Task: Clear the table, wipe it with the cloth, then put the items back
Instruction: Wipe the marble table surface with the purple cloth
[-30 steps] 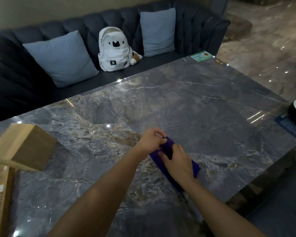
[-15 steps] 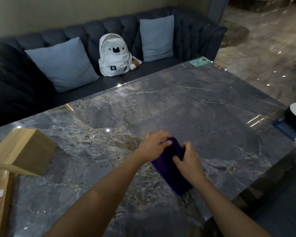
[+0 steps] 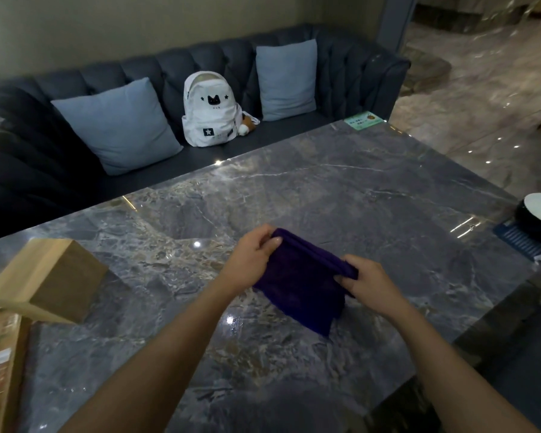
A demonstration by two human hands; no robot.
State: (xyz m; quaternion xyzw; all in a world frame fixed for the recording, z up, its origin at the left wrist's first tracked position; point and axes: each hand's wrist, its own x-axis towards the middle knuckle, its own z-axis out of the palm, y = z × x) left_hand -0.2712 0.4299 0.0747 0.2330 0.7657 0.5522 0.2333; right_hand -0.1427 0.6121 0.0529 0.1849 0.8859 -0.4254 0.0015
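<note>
Now both hands, left (image 3: pixel 253 257) and right (image 3: pixel 366 280), pinch cloth (image 3: pixel 297 285) above table (image 3: pixel 372 195); loose fold could flop open mid-wipe.

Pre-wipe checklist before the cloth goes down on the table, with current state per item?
1. Purple cloth gripped by both hands: ok, left hand and right hand pinch its top edge.
2. Cloth folded for wiping: ok, hangs doubled.
3. Centre of marble table free of items: ok.
4. Table edges cleared: not ok, wooden box at left, black bowl at right, green card at the far corner.
5. Cloth damp: cannot tell.
</note>
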